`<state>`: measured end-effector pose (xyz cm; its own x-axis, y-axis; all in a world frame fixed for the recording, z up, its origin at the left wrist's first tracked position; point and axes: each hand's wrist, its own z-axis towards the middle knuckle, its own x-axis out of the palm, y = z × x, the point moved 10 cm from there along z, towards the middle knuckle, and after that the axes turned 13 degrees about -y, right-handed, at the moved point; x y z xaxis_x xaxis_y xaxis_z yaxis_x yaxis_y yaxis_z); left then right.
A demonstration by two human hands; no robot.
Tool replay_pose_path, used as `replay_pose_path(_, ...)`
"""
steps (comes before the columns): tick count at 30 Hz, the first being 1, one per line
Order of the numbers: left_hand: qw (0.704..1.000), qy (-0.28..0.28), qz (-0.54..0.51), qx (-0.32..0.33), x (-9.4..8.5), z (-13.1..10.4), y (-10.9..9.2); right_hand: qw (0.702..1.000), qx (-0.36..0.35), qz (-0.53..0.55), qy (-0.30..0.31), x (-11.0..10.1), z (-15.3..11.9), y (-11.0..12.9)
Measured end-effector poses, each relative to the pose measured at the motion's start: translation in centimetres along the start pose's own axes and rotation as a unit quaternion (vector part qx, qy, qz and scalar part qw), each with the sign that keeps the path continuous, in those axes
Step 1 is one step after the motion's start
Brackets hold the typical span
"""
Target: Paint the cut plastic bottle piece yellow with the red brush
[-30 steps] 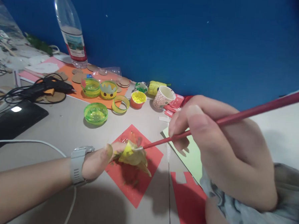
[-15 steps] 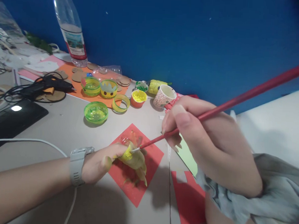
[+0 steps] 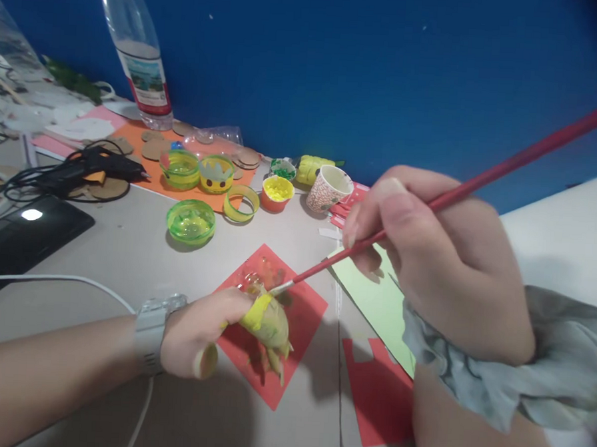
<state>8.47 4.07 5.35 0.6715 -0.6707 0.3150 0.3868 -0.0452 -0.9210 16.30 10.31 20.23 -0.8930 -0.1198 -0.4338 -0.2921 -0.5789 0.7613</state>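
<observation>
Clock refs: the yellow piece is the centre, 12 o'clock at the wall.

Yellow piece (image 3: 273, 325) sits at the left hand's (image 3: 198, 325) fingertips, over the red sheet (image 3: 306, 310) on the tabletop (image 3: 142, 248). Left thumb points off at 8 o'clock, smeared. Can't tell whether the fingers pinch the piece or sit inside it; they're hidden. Right hand (image 3: 441, 271), 2–3 o'clock, grasps the paintbrush (image 3: 326, 262) pen-style; tip at the piece's 12 o'clock edge, contact unclear.

Risks, my read:
- Thumb isn't backing the piece, so a hard stroke could twist or shift it.
- Long brush, held well back from the tip: a small wrist wobble could put paint on skin.
- Loose sleeve (image 3: 562, 357) hangs near the green sheet (image 3: 365, 287), 2–3 o'clock; could drag it.
- Orange tub (image 3: 274, 203) at 12 and paper cup (image 3: 323, 193) at 1 o'clock: an overlong reach could tip either.
</observation>
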Motion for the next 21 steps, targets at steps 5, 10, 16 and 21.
replay_pose_path(5,0.999,0.009,0.001,0.045,-0.1,0.0,-0.6,0.995,0.055,0.083,-0.022,-0.6,0.0,-0.9)
replay_pose_path(10,0.997,0.026,0.028,0.074,0.1,0.2,-1.1,0.995,0.047,0.083,-0.005,0.3,0.0,-0.8)
replay_pose_path(16,0.999,0.021,-0.001,0.027,-0.1,-0.2,0.0,0.992,0.062,0.102,-0.031,-0.3,0.2,-1.3)
replay_pose_path(21,0.999,0.017,-0.046,-0.015,0.1,-0.2,0.3,0.992,0.054,0.117,0.008,1.1,-0.1,-0.7)
